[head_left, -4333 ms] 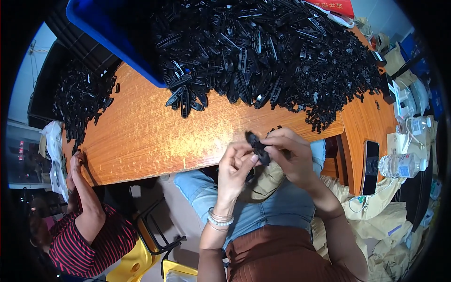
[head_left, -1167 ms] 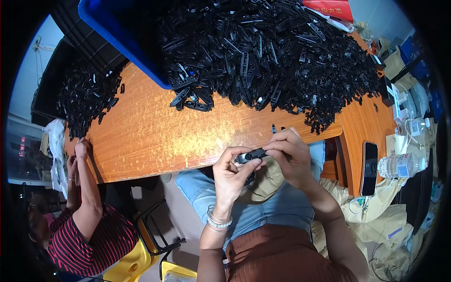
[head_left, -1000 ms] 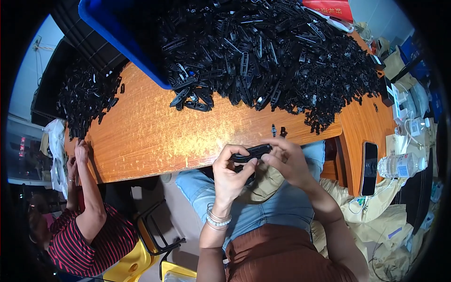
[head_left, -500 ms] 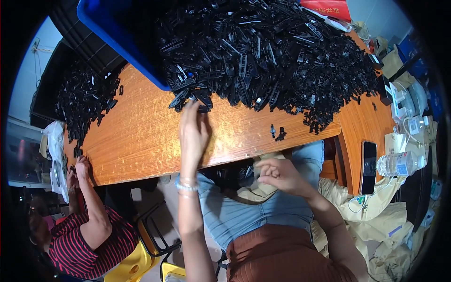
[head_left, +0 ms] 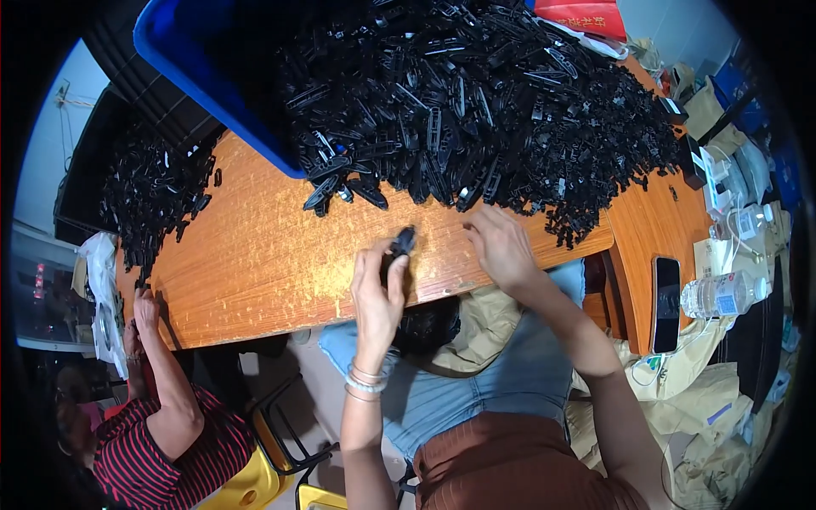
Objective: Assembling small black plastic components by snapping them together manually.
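My left hand point(head_left: 378, 285) is over the near part of the wooden table point(head_left: 280, 255). Between its thumb and fingers it grips a dark, elongated black plastic piece point(head_left: 402, 242), which points away from me. To its right, my right hand point(head_left: 503, 248) is low over the tabletop with its fingers curled. Its fingertips are bunched near the pile's front edge, and whatever they hold is hidden. Beyond both hands spreads a large pile of long black plastic parts point(head_left: 433, 127), with smaller black pieces point(head_left: 595, 161) heaped on its right side.
A blue bin point(head_left: 212, 106) leans over the pile at the left. Another person's hand point(head_left: 146, 310) works at a second black heap point(head_left: 157, 183). At the right are a phone point(head_left: 666, 304), a water bottle point(head_left: 727, 296) and brown paper bags point(head_left: 680, 416). Dark bagged material lies in my lap.
My left hand has drawn back from the pile toward me, now holding a black plastic piece. My right hand has risen from my lap to the table, over where two small pieces lay.
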### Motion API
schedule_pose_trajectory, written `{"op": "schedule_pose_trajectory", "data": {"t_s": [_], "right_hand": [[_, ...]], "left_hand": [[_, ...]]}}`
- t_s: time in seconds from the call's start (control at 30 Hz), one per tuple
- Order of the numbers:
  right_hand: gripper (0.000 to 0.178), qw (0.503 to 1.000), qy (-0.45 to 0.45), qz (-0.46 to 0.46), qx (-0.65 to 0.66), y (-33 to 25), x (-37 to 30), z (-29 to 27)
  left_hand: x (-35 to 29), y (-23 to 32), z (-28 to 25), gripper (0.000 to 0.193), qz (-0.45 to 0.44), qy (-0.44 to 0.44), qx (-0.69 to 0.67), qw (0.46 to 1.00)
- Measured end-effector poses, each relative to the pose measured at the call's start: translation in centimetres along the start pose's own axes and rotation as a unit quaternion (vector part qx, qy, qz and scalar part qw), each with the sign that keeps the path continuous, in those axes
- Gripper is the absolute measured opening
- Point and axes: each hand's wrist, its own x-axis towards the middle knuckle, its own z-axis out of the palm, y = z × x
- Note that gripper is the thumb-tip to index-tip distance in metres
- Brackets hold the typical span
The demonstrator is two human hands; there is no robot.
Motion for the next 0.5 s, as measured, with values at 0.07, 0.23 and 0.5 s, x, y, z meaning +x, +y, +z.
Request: {"op": "schedule_pose_trajectory", "data": {"t_s": [0.07,0.23,0.5], "right_hand": [[0.011,0.979,0.052,0.080,0.181,-1.0,0.2,-0.4],[0.009,0.983,0.082,0.069,0.150,1.2,-0.8,-1.5],[0.012,0.995,-0.001,-0.047,0.091,-0.1,-1.1,-0.9]], "left_hand": [[-1.0,0.7,0.0,0.018,-0.071,0.001,-0.061,0.996],[-1.6,0.3,1.0,0.016,-0.107,0.039,-0.098,0.989],[-2.9,0.2,1.3,0.018,-0.211,-0.028,-0.312,0.926]]}}
